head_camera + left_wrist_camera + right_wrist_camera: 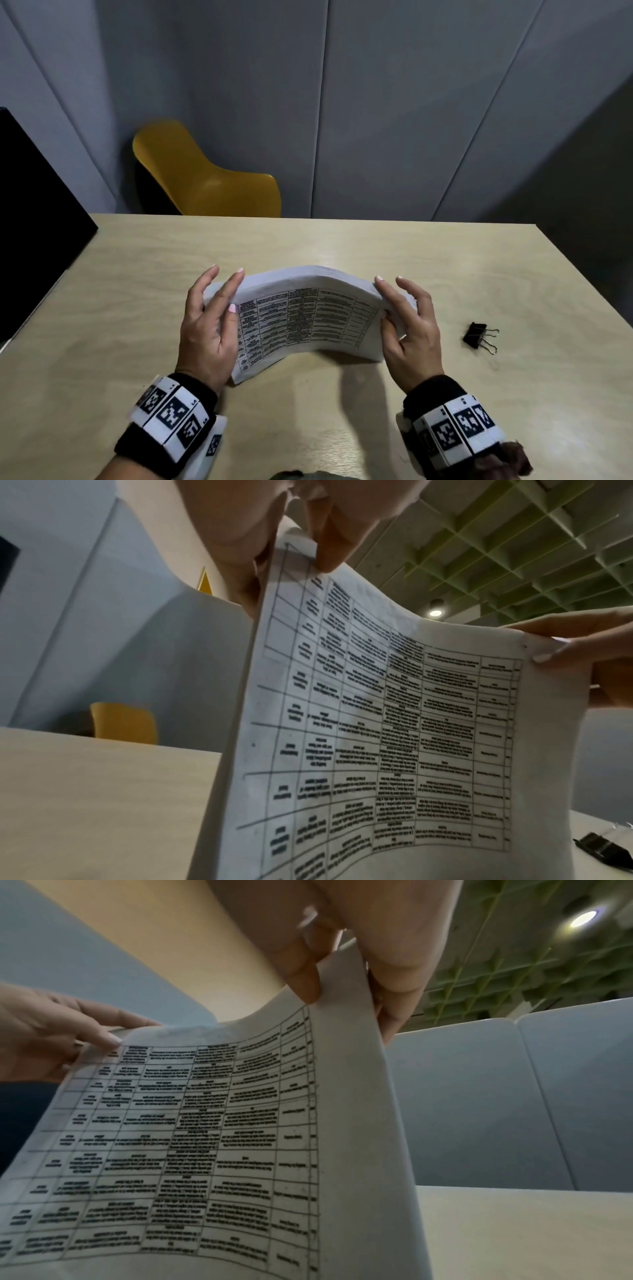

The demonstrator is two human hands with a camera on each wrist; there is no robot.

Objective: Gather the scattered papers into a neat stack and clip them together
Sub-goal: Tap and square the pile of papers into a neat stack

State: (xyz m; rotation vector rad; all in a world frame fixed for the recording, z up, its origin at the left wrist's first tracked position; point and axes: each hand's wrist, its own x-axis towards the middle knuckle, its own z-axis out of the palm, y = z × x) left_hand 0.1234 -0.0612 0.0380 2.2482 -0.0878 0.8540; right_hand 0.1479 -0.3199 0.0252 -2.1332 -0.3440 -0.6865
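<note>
Stack (308, 318): thick wad of white sheets, held on edge on the pale surface (376, 428), bowed in the middle; facing sheet carries a black-ruled table of small print, too blurred to read.
Left hand (209, 325): pinches the stack's left end, thumb on the printed face, fingers (222, 291) behind.
Right hand (407, 329): pinches the right end the same way.
Clip (479, 337): black, wire handles, lying on the surface right of the stack, apart from it.

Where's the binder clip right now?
In the head view the binder clip lies on the table, apart from the right hand, which holds the paper stack; it is untouched.
</note>
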